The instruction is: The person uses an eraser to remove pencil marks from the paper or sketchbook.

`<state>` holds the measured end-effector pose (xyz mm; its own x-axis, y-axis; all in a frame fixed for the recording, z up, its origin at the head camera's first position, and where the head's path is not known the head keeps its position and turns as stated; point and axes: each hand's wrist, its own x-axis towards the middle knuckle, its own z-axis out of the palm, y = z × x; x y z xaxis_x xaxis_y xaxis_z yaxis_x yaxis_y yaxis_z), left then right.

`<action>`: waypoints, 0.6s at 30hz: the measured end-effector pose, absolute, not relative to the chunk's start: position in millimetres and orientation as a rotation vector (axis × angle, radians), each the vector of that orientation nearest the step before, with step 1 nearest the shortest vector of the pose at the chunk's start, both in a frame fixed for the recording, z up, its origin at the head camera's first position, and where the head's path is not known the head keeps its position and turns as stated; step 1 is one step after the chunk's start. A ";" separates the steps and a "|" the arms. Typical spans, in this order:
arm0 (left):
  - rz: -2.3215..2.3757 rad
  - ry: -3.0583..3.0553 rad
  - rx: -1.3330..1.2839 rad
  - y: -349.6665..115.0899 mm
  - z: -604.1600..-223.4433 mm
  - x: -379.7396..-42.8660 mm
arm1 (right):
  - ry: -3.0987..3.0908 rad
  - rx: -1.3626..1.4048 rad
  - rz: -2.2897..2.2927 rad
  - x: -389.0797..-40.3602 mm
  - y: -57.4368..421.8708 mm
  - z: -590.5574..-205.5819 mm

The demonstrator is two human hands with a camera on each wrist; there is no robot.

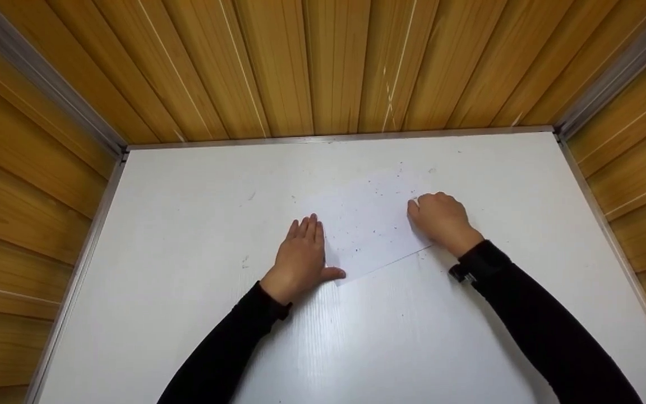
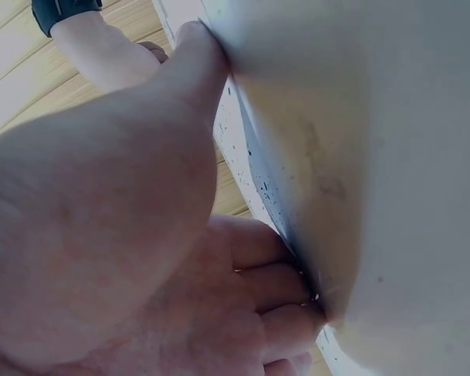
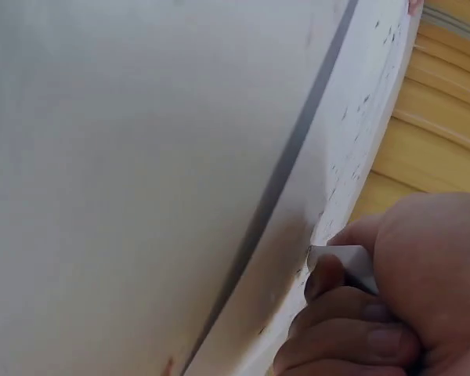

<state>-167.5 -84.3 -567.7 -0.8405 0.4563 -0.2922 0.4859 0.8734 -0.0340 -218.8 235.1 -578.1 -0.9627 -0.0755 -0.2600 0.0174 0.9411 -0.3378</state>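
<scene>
A sheet of white paper (image 1: 356, 213) lies at a slant on the white table, with small dark crumbs scattered over it. Along its left edge my left hand (image 1: 300, 255) lies flat, fingers straight and thumb spread over the near left corner. My right hand (image 1: 443, 221) is at the paper's right side with its fingers curled. In the right wrist view it grips a small white block that looks like an eraser (image 3: 346, 255); most of the block is hidden in the palm. From the head view the eraser is covered by the hand.
The white table (image 1: 199, 224) bears a few faint smudges and specks. Wood-patterned panels (image 1: 334, 67) stand behind it and at both sides, with a metal frame (image 1: 345, 137) along the table's far edge.
</scene>
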 end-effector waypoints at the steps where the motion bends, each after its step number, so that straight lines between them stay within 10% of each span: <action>1: -0.155 2.768 0.712 -84.0 -567.2 -167.6 | 2.827 -0.057 -0.514 -214.7 229.4 -577.9; 18: -0.162 2.793 0.709 -82.9 -570.8 -167.6 | 2.788 -0.550 -0.501 -168.5 120.1 -578.4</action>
<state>-167.6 -82.9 -570.8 -0.8486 0.4538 -0.2718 0.4822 0.8750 -0.0444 -168.5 120.1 -578.4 -0.8960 -0.4061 -0.1798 -0.3180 0.8693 -0.3783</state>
